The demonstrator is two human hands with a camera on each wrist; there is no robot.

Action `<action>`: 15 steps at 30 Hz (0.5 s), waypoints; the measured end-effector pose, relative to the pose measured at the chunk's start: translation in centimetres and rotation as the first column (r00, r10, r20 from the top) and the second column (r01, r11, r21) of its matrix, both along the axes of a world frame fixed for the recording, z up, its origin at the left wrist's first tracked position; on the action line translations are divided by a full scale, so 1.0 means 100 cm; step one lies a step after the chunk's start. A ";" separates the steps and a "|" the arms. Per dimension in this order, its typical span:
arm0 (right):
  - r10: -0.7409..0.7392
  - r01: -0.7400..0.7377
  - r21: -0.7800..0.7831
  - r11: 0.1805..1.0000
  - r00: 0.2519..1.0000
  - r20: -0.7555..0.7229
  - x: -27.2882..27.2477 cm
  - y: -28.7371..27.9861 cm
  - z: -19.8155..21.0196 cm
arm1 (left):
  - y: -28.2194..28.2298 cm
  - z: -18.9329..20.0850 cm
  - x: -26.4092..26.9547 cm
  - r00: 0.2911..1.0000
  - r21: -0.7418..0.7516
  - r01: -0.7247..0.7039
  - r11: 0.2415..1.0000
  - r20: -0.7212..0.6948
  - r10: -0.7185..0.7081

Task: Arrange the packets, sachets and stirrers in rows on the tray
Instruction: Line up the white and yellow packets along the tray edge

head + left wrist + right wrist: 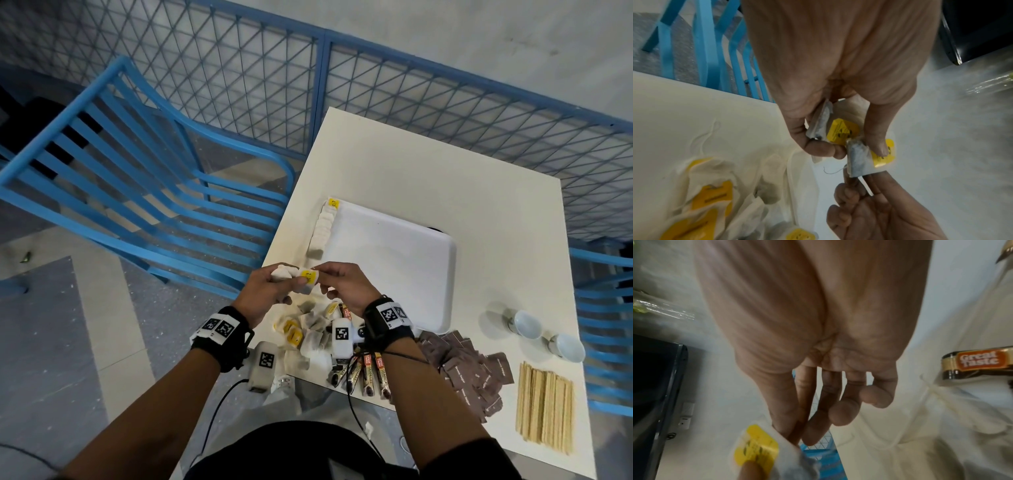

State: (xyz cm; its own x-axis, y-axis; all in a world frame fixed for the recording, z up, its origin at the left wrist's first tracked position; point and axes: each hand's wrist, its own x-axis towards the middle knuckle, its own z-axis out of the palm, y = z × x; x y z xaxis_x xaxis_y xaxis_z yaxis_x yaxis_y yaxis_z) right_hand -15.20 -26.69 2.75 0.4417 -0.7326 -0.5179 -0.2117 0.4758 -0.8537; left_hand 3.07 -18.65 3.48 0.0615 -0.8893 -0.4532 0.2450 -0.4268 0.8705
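Over the table's left edge my left hand (pixel 294 282) grips a small bunch of white tea bags (pixel 838 131) with yellow tags. My right hand (pixel 320 274) pinches one of them, a tea bag (pixel 861 160) still under my left thumb, between thumb and forefinger. The same tea bag's yellow tag (pixel 756 449) shows at my right fingertips (pixel 789 431). A row of tea bags (pixel 322 229) lies along the left rim of the white tray (pixel 394 260). Loose tea bags (pixel 308 332) are heaped under my wrists.
Striped coffee sachets (pixel 366 370) lie at the near table edge, brown sachets (pixel 472 370) in a heap to their right, wooden stirrers (pixel 544 404) beyond. Two white cups (pixel 524 323) stand right of the tray. Blue chairs (pixel 137 192) flank the table.
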 end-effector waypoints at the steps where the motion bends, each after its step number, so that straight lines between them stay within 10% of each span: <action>1: 0.006 -0.006 0.003 1.000 1.000 -0.006 0.000 0.001 -0.001 | 0.000 0.001 -0.001 1.000 0.005 -0.013 1.000 -0.014 0.013; 15: 0.134 -0.141 -0.040 0.989 0.980 -0.144 -0.002 0.006 0.003 | -0.005 -0.005 -0.002 0.989 0.054 -0.122 0.991 -0.082 0.127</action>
